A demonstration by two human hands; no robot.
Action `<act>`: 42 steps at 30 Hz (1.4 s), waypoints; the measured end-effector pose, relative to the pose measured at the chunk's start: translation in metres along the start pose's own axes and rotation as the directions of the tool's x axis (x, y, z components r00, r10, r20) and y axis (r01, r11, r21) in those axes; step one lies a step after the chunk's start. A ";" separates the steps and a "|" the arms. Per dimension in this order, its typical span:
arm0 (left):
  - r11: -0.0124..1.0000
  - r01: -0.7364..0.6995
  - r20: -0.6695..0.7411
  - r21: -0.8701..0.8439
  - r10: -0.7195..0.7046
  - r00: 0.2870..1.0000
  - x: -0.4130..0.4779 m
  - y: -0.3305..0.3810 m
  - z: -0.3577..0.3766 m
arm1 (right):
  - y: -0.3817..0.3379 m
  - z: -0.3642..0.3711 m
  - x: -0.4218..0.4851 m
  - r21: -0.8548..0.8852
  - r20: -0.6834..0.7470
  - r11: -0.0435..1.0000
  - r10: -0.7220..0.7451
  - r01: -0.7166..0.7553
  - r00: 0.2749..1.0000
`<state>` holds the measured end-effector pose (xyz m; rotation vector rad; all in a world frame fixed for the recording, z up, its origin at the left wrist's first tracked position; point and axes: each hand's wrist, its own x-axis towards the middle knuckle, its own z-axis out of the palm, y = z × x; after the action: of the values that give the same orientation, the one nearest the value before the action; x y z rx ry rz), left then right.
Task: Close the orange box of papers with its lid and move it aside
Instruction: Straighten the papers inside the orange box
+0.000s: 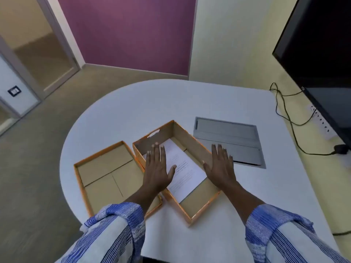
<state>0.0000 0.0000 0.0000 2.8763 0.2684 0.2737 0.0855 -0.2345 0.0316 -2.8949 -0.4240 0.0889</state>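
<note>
An open orange box (197, 149) lies at an angle in the middle of the white table, with white printed papers (185, 172) inside it. Its orange lid (106, 175) rests upside down on the table just left of the box, touching it. My left hand (156, 168) hovers flat over the box's left wall and the papers, fingers spread, holding nothing. My right hand (221, 166) is flat and spread over the box's right wall, also holding nothing.
A grey metal cable hatch (229, 137) is set into the white table (171, 103) just right of the box. A black screen (322, 54) stands at the right edge, with black cables (288, 118) trailing beside it. The table's round edge curves close to the lid.
</note>
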 end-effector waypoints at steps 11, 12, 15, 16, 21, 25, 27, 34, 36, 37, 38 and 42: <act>0.907 0.361 0.141 -0.218 -0.337 0.931 -0.031 0.007 0.021 | 0.013 0.021 -0.015 0.005 0.090 0.996 0.091 -0.092 0.992; 0.889 0.380 0.133 -0.257 -0.357 0.925 -0.032 0.009 0.021 | 0.015 0.022 -0.015 0.012 0.091 0.995 0.097 -0.098 0.991; 0.786 0.491 0.146 -0.375 -0.473 0.869 -0.032 0.017 0.019 | 0.017 0.019 -0.011 -0.002 0.112 0.990 0.140 -0.141 0.984; 0.723 0.538 0.173 -0.433 -0.519 0.837 -0.033 0.020 0.019 | 0.018 0.018 -0.009 -0.010 0.112 0.988 0.155 -0.154 0.982; 0.455 0.661 0.332 -0.597 -0.610 0.720 -0.029 0.028 0.014 | 0.021 0.010 -0.002 -0.058 0.096 0.982 0.183 -0.179 0.978; 0.418 0.673 0.360 -0.611 -0.610 0.706 -0.027 0.028 0.018 | 0.036 0.014 -0.006 -0.023 0.085 0.974 0.227 -0.226 0.970; 0.465 0.647 0.319 -0.604 -0.602 0.732 -0.027 0.025 0.018 | 0.042 0.015 -0.012 0.001 0.065 0.975 0.219 -0.220 0.973; 0.631 0.458 0.232 -0.626 -0.410 0.882 0.000 0.005 0.006 | 0.045 -0.003 -0.033 0.092 0.061 0.957 0.271 -0.276 0.961; 0.665 0.417 0.241 -0.619 -0.345 0.907 0.005 0.004 0.005 | 0.047 -0.006 -0.048 0.142 0.056 0.944 0.294 -0.299 0.954; 0.682 0.400 0.248 -0.612 -0.315 0.916 0.007 0.004 0.005 | 0.049 -0.007 -0.056 0.169 0.057 0.934 0.310 -0.315 0.949; 0.695 0.383 0.256 -0.608 -0.285 0.924 0.009 0.004 0.005 | 0.049 -0.007 -0.065 0.194 0.058 0.924 0.325 -0.330 0.944; 0.704 0.324 0.278 -0.632 -0.184 0.943 0.010 0.002 0.008 | 0.045 -0.004 -0.096 0.260 0.077 0.881 0.389 -0.395 0.918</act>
<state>0.0121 -0.0019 -0.0053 2.0854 0.4262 0.0157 0.0065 -0.3051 0.0279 -2.6620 0.1710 0.2242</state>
